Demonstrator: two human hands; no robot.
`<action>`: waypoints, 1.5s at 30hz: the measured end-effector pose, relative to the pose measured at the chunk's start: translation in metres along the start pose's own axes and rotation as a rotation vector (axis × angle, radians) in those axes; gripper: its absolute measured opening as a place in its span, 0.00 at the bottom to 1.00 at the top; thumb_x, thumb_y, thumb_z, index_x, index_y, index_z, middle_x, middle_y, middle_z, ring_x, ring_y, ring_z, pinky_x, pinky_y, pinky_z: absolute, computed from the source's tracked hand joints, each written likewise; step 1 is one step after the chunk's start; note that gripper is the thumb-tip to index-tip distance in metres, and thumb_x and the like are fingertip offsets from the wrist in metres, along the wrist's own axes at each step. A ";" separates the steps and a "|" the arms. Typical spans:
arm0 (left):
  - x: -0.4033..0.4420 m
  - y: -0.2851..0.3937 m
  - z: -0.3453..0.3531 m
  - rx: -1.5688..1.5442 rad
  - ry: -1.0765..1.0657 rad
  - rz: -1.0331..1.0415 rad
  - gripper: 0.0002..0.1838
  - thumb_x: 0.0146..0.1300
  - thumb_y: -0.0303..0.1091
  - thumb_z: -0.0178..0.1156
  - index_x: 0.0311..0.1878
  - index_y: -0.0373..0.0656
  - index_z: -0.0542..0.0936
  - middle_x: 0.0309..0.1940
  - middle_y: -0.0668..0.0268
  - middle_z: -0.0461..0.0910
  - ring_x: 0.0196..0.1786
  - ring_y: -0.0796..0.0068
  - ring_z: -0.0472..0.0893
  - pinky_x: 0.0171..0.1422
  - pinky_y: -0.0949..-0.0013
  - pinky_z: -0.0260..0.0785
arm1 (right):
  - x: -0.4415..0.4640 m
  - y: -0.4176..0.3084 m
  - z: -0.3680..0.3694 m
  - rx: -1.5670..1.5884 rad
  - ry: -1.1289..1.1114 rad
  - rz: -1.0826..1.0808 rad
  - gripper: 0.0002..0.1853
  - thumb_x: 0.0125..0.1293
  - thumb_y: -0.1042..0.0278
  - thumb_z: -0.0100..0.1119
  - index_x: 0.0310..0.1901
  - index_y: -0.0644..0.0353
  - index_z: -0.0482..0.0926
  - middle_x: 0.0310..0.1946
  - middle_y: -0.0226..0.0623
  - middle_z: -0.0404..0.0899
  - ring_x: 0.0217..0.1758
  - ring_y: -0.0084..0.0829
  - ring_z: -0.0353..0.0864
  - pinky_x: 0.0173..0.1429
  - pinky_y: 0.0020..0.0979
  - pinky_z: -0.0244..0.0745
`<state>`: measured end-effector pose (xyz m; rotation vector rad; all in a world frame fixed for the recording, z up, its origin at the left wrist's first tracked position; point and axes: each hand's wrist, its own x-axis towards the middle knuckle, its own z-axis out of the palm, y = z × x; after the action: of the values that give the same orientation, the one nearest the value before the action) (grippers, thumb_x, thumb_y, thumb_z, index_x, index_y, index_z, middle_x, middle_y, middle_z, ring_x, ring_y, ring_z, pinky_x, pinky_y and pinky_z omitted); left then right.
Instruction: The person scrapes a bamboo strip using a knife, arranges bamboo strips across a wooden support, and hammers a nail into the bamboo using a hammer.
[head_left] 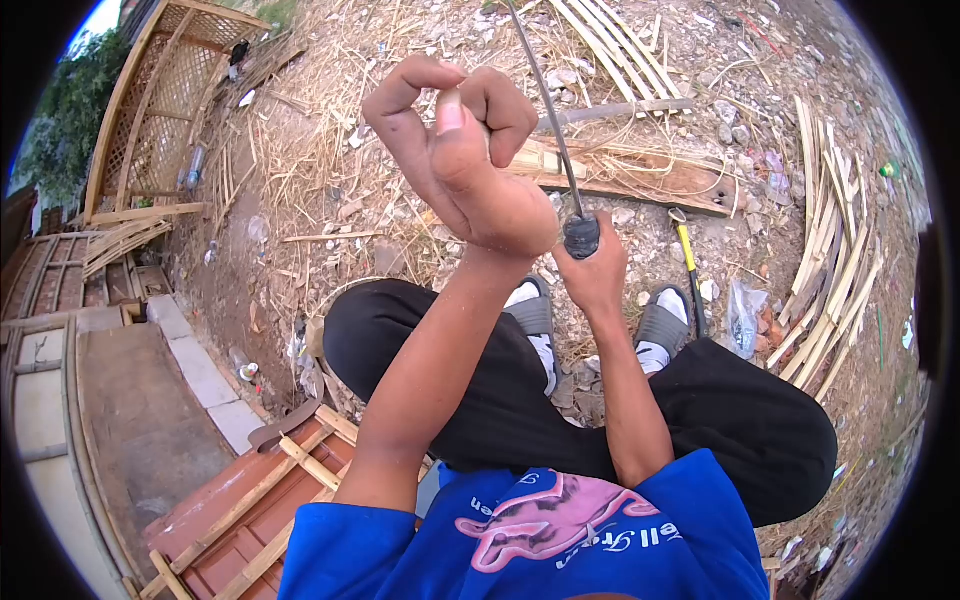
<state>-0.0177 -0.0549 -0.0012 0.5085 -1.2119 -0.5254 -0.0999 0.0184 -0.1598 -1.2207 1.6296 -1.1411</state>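
Observation:
My left hand is raised close to the camera. Its fingers curl in and the thumb presses up near the index fingertip; whatever may be pinched there is hidden. Lower and to the right, my right hand wraps round the black-taped handle of a long knife. Its narrow dark blade, seen nearly edge-on, points away from me past the left hand. Beyond the knife handle, a wooden plank lies on the ground with thin pale shavings on it. A dark flat strip lies just behind the plank.
A tool with a yellow-and-black handle lies by my right sandal. Split bamboo strips are piled at right, with more strips at the back. A lattice panel stands far left; a reddish-brown panel lies near my left side.

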 end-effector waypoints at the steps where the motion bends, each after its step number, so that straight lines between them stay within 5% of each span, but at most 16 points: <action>1: -0.003 0.001 0.001 -0.001 -0.023 0.001 0.13 0.65 0.35 0.40 0.50 0.43 0.63 0.11 0.71 0.54 0.16 0.80 0.53 0.22 0.73 0.48 | 0.000 -0.016 0.000 0.043 0.026 -0.084 0.21 0.50 0.72 0.68 0.47 0.65 0.75 0.30 0.43 0.84 0.33 0.37 0.86 0.41 0.35 0.78; 5: -0.003 0.003 0.002 0.023 -0.025 -0.034 0.13 0.65 0.36 0.40 0.51 0.45 0.63 0.11 0.71 0.54 0.16 0.80 0.53 0.22 0.73 0.47 | 0.002 -0.016 0.003 0.166 0.083 -0.349 0.20 0.51 0.73 0.68 0.46 0.64 0.75 0.28 0.42 0.84 0.31 0.34 0.86 0.38 0.33 0.78; 11: -0.012 0.007 -0.005 -0.024 -0.091 -0.006 0.12 0.67 0.36 0.39 0.51 0.46 0.63 0.12 0.71 0.53 0.16 0.80 0.53 0.21 0.72 0.48 | -0.008 0.105 0.018 -0.048 0.097 -0.011 0.18 0.51 0.73 0.67 0.43 0.65 0.75 0.28 0.42 0.83 0.28 0.36 0.84 0.36 0.35 0.77; 16: -0.003 0.003 0.000 -0.042 -0.008 -0.068 0.12 0.67 0.37 0.37 0.50 0.44 0.63 0.13 0.71 0.53 0.16 0.81 0.51 0.21 0.73 0.46 | -0.011 0.088 0.019 -0.010 0.064 0.139 0.24 0.48 0.69 0.69 0.48 0.70 0.76 0.28 0.42 0.82 0.31 0.34 0.82 0.38 0.35 0.76; 20: 0.003 -0.001 -0.002 -0.056 0.042 -0.076 0.13 0.67 0.37 0.38 0.51 0.44 0.64 0.13 0.71 0.53 0.16 0.81 0.51 0.21 0.73 0.45 | -0.017 0.046 0.017 -0.043 0.067 0.178 0.20 0.49 0.70 0.67 0.45 0.65 0.75 0.29 0.42 0.84 0.31 0.36 0.85 0.40 0.36 0.78; 27: -0.008 0.003 0.001 -0.023 -0.093 -0.042 0.14 0.67 0.38 0.41 0.53 0.45 0.63 0.12 0.72 0.52 0.16 0.81 0.52 0.21 0.72 0.47 | 0.002 0.012 0.015 0.203 0.145 -0.366 0.18 0.51 0.74 0.68 0.44 0.62 0.75 0.25 0.38 0.81 0.26 0.32 0.83 0.35 0.31 0.77; 33: -0.010 0.007 -0.002 -0.045 -0.061 -0.070 0.13 0.67 0.38 0.41 0.52 0.45 0.63 0.12 0.71 0.53 0.16 0.81 0.52 0.20 0.72 0.47 | -0.013 0.139 0.022 -0.130 0.091 0.113 0.20 0.48 0.68 0.72 0.42 0.62 0.75 0.27 0.40 0.80 0.30 0.36 0.81 0.38 0.37 0.75; 36: -0.011 0.004 0.002 -0.024 -0.109 -0.034 0.13 0.68 0.38 0.40 0.52 0.45 0.63 0.13 0.70 0.54 0.16 0.81 0.52 0.20 0.73 0.47 | -0.013 0.142 0.017 -0.137 0.113 0.121 0.17 0.48 0.68 0.70 0.39 0.63 0.75 0.26 0.42 0.80 0.29 0.42 0.81 0.38 0.40 0.75; 43: -0.001 -0.001 0.005 -0.042 -0.025 -0.052 0.13 0.67 0.38 0.38 0.51 0.44 0.63 0.13 0.70 0.53 0.16 0.81 0.52 0.21 0.73 0.47 | -0.025 0.096 0.026 -0.028 0.124 0.204 0.16 0.49 0.69 0.69 0.38 0.63 0.75 0.25 0.40 0.80 0.27 0.36 0.80 0.36 0.37 0.74; 45: -0.002 -0.001 0.004 -0.020 -0.027 -0.055 0.13 0.67 0.39 0.39 0.51 0.44 0.63 0.13 0.70 0.53 0.16 0.81 0.52 0.20 0.73 0.47 | -0.022 0.084 0.029 0.046 0.133 0.080 0.16 0.50 0.70 0.68 0.40 0.62 0.75 0.25 0.38 0.79 0.27 0.33 0.80 0.36 0.35 0.74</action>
<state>-0.0224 -0.0542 -0.0022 0.5207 -1.2201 -0.5921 -0.0898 0.0453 -0.2465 -1.0602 1.7250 -1.2253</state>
